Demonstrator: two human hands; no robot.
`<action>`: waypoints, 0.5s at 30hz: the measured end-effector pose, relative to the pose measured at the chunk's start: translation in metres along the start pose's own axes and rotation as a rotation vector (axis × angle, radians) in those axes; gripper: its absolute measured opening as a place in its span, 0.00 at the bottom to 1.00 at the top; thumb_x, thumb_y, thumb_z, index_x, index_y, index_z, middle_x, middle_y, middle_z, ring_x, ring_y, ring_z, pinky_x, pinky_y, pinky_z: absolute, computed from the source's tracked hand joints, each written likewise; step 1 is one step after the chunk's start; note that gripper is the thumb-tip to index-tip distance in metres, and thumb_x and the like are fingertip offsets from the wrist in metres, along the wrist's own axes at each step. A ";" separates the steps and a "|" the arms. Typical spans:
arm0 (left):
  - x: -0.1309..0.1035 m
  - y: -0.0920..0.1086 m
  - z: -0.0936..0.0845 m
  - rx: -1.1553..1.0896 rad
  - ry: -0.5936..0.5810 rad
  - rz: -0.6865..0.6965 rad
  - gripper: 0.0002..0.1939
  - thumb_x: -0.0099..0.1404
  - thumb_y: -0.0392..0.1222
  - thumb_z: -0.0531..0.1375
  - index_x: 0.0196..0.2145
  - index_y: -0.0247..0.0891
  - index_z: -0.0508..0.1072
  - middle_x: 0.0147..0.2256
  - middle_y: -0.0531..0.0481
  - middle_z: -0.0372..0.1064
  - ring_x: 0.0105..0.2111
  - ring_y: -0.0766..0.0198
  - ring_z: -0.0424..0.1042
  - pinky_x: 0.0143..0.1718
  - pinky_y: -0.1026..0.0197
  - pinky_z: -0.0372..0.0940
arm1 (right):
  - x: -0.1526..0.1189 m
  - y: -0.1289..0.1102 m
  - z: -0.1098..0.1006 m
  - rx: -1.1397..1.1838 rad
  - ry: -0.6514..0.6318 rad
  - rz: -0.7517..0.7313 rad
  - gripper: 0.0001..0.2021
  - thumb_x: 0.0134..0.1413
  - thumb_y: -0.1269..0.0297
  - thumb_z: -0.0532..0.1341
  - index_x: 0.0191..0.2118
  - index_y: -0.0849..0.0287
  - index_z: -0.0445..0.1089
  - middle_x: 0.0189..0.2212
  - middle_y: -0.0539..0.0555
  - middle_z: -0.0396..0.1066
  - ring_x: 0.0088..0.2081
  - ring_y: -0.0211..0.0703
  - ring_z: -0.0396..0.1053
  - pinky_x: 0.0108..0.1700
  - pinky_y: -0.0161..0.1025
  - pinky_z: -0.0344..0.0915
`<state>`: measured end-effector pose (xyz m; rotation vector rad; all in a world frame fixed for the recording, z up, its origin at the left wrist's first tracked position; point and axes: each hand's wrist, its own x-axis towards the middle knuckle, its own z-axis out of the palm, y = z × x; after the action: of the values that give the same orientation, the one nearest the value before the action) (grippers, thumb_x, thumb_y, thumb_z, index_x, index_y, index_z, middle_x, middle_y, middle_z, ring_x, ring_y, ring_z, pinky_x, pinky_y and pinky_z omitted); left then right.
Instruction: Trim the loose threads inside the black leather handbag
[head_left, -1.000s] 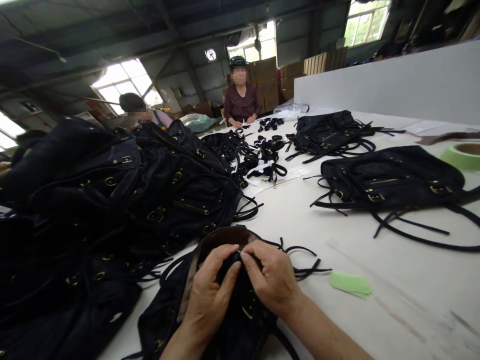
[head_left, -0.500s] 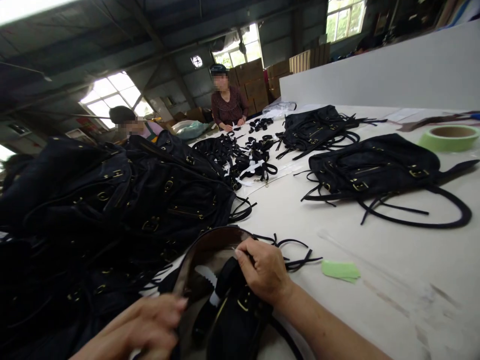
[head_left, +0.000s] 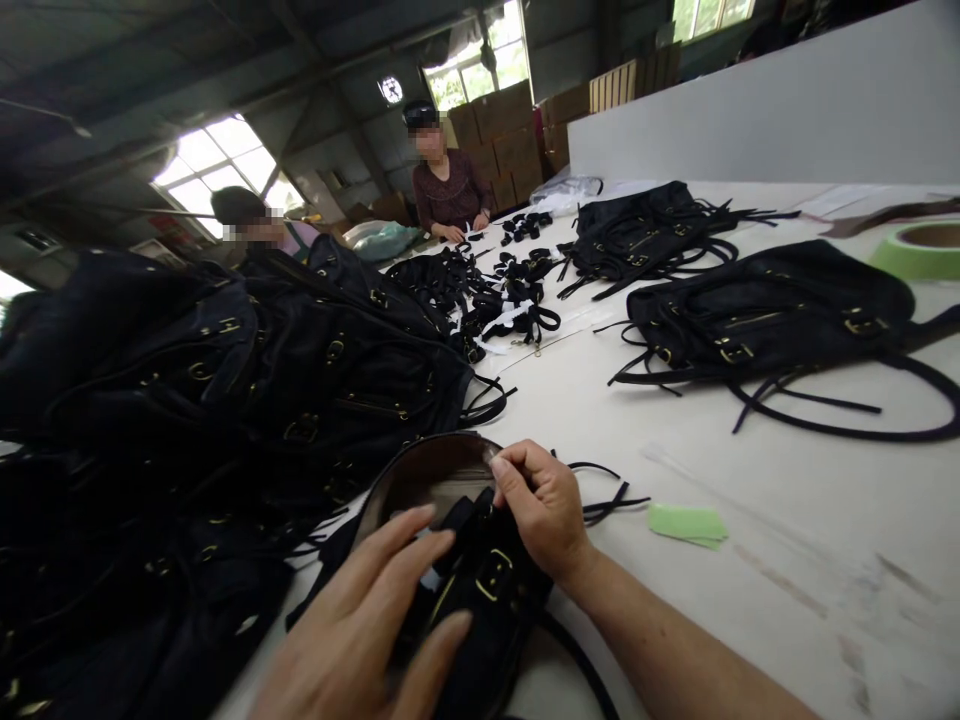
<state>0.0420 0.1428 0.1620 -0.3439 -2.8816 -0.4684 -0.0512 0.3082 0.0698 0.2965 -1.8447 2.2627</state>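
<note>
A black handbag (head_left: 484, 625) with brass buckles lies at the near edge of the table, its mouth open and its brown lining showing. My right hand (head_left: 544, 510) pinches the bag's rim at the far side of the opening; a small pale bit shows at the fingertips. Over the near side of the mouth hovers my left hand (head_left: 375, 610), fingers spread, holding nothing that I can see. Inside the bag is a bundled black strap (head_left: 469, 515), partly hidden by the left fingers.
To the left rises a large heap of black bags (head_left: 247, 370). Two more bags (head_left: 772, 310) lie at the right, by green tape (head_left: 919, 250) and green slips (head_left: 686, 524). Strap bundles with white wrapping (head_left: 502, 300) spread farther back. Two co-workers (head_left: 450, 190) are beyond.
My left hand has moved right and over the bag's mouth, its fingers spreading. My right hand stays at the rim, slightly higher and to the right. The view has shifted a little.
</note>
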 end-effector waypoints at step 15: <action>0.040 -0.036 0.019 -0.650 -0.190 -0.573 0.21 0.59 0.60 0.61 0.43 0.45 0.68 0.40 0.54 0.71 0.42 0.60 0.71 0.41 0.66 0.67 | -0.009 -0.020 0.003 -0.240 -0.226 -0.296 0.07 0.63 0.66 0.55 0.41 0.58 0.69 0.32 0.51 0.74 0.33 0.39 0.70 0.36 0.34 0.62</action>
<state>-0.0079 0.1237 0.1437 0.3940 -2.8888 -1.5471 -0.0373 0.3089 0.0865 0.7550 -2.0000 1.8545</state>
